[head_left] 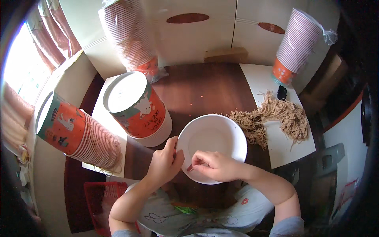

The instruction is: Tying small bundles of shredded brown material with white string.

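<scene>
A white round paper bucket (213, 138), seen from above with its mouth up, stands at the table's front edge before me. My left hand (164, 162) is at its left rim with the fingers curled in; a dark reddish bit shows between them, too small to name. Reaching over the near rim, my right hand (213, 166) pinches a small reddish strip (190, 168) against or just above the inner wall. Left of the bucket stand stacked orange and green printed paper buckets (138, 106), a white one lowest. Touching its right side lies a tangle of tan cords (252, 126).
Another bucket stack (83, 134) leans at the left. Plastic-wrapped stacks stand at the back left (130, 35) and back right (296, 47). Tan cords spread over a white board (284, 152), beside a black object (282, 93). A red basket (103, 197) sits below left.
</scene>
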`<state>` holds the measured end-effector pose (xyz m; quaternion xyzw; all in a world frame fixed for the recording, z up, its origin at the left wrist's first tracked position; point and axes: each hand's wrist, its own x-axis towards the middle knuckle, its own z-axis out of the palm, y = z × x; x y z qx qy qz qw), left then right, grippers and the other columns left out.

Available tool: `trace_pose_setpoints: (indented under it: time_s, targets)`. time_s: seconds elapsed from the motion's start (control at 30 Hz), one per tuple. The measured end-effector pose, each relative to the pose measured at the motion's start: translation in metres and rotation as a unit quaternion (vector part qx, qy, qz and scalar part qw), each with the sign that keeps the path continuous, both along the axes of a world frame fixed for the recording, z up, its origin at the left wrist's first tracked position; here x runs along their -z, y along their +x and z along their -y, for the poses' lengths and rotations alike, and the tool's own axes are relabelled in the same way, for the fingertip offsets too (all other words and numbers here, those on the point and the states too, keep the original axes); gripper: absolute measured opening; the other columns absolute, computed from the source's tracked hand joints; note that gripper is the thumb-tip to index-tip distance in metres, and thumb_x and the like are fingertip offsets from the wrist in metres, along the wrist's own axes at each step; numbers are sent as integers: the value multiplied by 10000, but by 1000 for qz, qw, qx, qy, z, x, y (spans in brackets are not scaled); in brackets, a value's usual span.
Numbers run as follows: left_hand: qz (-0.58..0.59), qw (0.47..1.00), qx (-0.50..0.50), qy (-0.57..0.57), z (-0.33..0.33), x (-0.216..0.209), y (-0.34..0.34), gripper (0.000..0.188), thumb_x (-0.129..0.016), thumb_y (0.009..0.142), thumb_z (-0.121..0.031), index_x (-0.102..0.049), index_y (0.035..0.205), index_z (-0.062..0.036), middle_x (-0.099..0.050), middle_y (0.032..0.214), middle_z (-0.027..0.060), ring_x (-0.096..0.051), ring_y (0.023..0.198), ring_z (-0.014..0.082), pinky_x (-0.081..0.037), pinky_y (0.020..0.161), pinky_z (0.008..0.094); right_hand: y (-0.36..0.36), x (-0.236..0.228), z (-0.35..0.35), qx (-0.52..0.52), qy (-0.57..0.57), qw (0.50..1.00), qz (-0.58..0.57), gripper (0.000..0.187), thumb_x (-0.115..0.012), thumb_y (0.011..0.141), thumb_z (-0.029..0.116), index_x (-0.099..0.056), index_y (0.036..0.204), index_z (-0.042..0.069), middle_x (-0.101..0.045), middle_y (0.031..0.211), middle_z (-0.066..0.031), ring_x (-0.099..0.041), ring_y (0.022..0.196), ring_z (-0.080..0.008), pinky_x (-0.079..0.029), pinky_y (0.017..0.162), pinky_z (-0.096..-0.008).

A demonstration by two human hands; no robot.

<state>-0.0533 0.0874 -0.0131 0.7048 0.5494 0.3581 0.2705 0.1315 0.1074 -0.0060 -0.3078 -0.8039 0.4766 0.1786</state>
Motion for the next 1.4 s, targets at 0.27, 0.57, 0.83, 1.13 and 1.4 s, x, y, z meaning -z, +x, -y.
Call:
trace_pose_setpoints:
  time_s: [0.27,0.57,0.83,1.13,1.4]
  targets:
    - [19,998,4,-55,-4,1,-1,314,-526,796,-89,-431,1077,13,-598,660,161,-614,543,258,-474,489,329,1,11,-10,-25,-206,978,-14,111,-433,906,137,-447,934,30,-533,829,-24,-487,755,-81,-400,695,-236]
    - [230,949,51,-208,-15,19,-17,213,-555,824,-115,-507,978,24,-624,852,109,-594,764,113,-483,627,254,13,7,-37,-8,-335,934,-125,125,-391,917,141,-440,922,25,-613,945,-118,-553,873,-138,-425,737,-266]
    - [19,997,73,-35,-4,0,-1,160,-655,706,-56,-615,850,3,-615,811,95,-617,720,189,-495,642,284,17,-1,-43,51,-387,913,-120,68,-417,900,144,-432,910,78,-617,963,-104,-523,811,-84,-343,593,-187]
    - [-17,992,48,115,9,10,10,147,-653,672,-28,-613,810,-2,-609,838,115,-620,701,230,-504,596,304,16,10,-41,22,-339,932,-129,108,-398,913,145,-449,924,50,-615,911,-77,-540,851,-105,-407,725,-241]
    - [-52,994,23,98,3,14,9,126,-639,650,-48,-597,760,-4,-594,800,109,-607,657,252,-509,576,313,11,13,-43,40,-300,948,-101,124,-390,924,170,-426,929,51,-617,934,-103,-522,812,-93,-369,616,-191]
